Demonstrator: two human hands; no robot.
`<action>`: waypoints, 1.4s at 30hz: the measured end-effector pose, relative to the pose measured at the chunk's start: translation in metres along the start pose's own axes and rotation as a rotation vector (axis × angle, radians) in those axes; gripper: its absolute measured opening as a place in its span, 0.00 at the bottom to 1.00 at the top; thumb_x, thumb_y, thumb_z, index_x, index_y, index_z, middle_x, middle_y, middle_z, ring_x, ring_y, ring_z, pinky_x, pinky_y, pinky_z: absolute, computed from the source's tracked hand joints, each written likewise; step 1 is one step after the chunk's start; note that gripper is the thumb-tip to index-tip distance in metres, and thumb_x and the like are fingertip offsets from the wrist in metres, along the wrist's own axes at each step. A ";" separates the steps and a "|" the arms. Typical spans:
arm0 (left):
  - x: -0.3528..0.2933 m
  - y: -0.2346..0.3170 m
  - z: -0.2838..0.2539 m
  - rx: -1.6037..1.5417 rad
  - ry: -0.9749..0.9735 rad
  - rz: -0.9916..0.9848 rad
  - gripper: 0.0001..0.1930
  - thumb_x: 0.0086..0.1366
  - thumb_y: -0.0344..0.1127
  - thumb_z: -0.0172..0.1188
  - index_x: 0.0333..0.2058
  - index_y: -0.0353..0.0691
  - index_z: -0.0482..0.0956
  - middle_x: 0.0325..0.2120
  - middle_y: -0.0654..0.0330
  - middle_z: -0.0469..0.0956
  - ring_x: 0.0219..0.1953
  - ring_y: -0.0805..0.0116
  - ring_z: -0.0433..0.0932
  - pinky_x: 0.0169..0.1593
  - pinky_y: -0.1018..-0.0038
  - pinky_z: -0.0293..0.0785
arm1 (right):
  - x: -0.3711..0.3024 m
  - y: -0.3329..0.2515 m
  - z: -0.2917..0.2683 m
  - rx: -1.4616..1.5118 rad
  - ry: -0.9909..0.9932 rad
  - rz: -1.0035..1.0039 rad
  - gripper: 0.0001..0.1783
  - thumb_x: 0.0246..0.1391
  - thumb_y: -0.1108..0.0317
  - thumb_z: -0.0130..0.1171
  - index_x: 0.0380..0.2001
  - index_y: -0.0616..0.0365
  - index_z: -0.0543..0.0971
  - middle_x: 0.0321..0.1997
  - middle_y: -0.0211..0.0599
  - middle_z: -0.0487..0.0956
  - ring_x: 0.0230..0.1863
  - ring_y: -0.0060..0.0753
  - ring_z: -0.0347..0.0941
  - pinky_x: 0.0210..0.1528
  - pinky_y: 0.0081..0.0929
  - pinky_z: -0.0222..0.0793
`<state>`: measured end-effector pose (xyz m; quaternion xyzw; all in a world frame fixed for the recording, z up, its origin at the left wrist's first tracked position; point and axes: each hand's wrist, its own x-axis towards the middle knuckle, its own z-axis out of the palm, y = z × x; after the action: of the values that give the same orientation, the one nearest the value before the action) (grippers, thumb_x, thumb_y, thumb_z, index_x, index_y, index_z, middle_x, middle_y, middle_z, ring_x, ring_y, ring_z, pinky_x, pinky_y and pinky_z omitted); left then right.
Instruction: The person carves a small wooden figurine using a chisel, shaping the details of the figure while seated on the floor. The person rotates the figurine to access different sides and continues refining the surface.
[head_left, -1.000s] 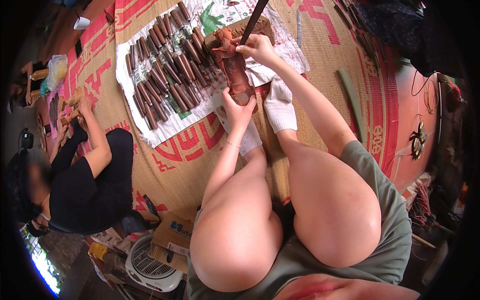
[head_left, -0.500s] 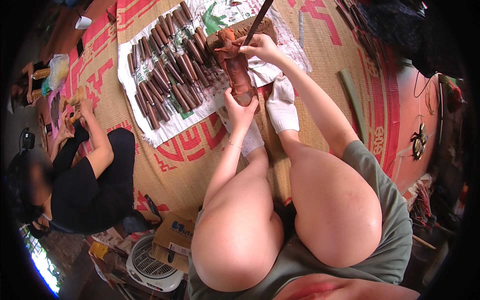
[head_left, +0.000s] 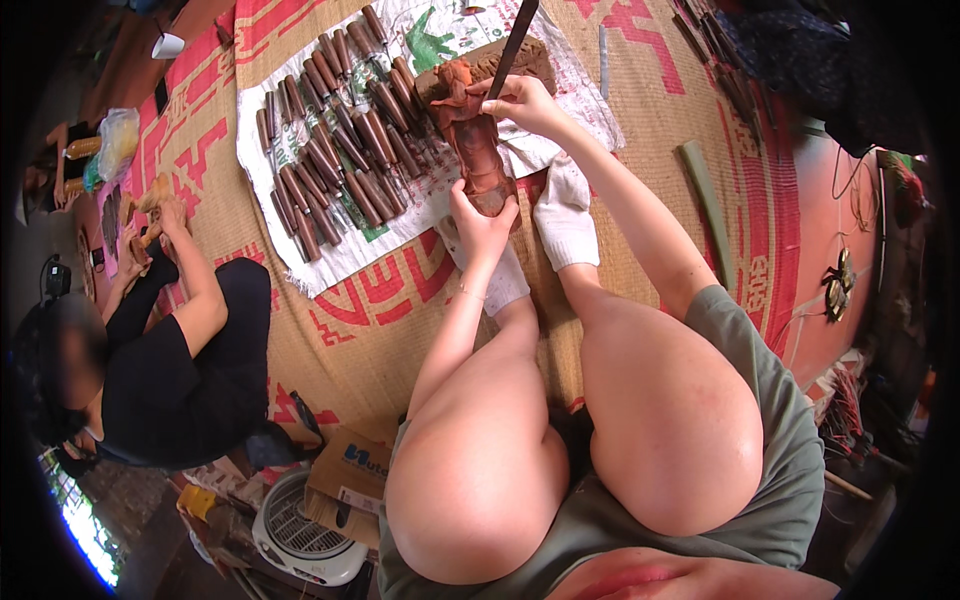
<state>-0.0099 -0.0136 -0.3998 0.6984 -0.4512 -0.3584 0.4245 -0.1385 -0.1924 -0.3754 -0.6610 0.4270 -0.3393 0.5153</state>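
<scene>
I sit on the mat [head_left: 640, 230] with the carving [head_left: 478, 140] lying lengthwise between my socked feet, so they brace it. My left hand [head_left: 480, 215] cups its near end, fingers curled round the wood to stop it sliding toward me. My right hand [head_left: 520, 100] closes on the chisel [head_left: 514, 45], thumb and fingers wrapped tight near the blade end for control, the tip against the figure's upper part (the exact contact is hidden). The spare chisels [head_left: 335, 120] lie in rows on the cloth [head_left: 330, 255] to my left, within reach.

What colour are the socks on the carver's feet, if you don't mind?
White, seen in the head view: socks beside the reddish-brown carving.
</scene>
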 end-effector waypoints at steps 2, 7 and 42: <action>0.000 0.001 0.004 -0.014 -0.008 -0.004 0.38 0.46 0.40 0.69 0.54 0.32 0.60 0.49 0.43 0.66 0.53 0.48 0.66 0.58 0.60 0.62 | 0.004 0.006 0.000 -0.147 0.066 0.018 0.15 0.51 0.64 0.67 0.43 0.53 0.83 0.30 0.31 0.83 0.29 0.18 0.76 0.33 0.22 0.74; 0.002 0.003 -0.001 -0.028 -0.031 -0.017 0.38 0.46 0.39 0.69 0.54 0.31 0.60 0.49 0.43 0.66 0.53 0.49 0.66 0.58 0.60 0.62 | -0.002 0.000 0.008 -0.061 0.156 0.010 0.14 0.49 0.63 0.68 0.40 0.54 0.84 0.26 0.35 0.81 0.25 0.20 0.73 0.31 0.24 0.70; -0.010 0.030 0.029 0.461 0.179 0.205 0.37 0.45 0.42 0.67 0.52 0.32 0.62 0.46 0.44 0.67 0.50 0.43 0.65 0.50 0.52 0.63 | 0.016 -0.029 0.003 -0.461 -0.012 -0.046 0.15 0.42 0.59 0.69 0.24 0.61 0.80 0.23 0.47 0.78 0.29 0.52 0.76 0.33 0.41 0.70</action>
<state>-0.0484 -0.0189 -0.3821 0.7561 -0.5502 -0.1382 0.3265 -0.1231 -0.2023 -0.3475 -0.7728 0.4751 -0.2405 0.3451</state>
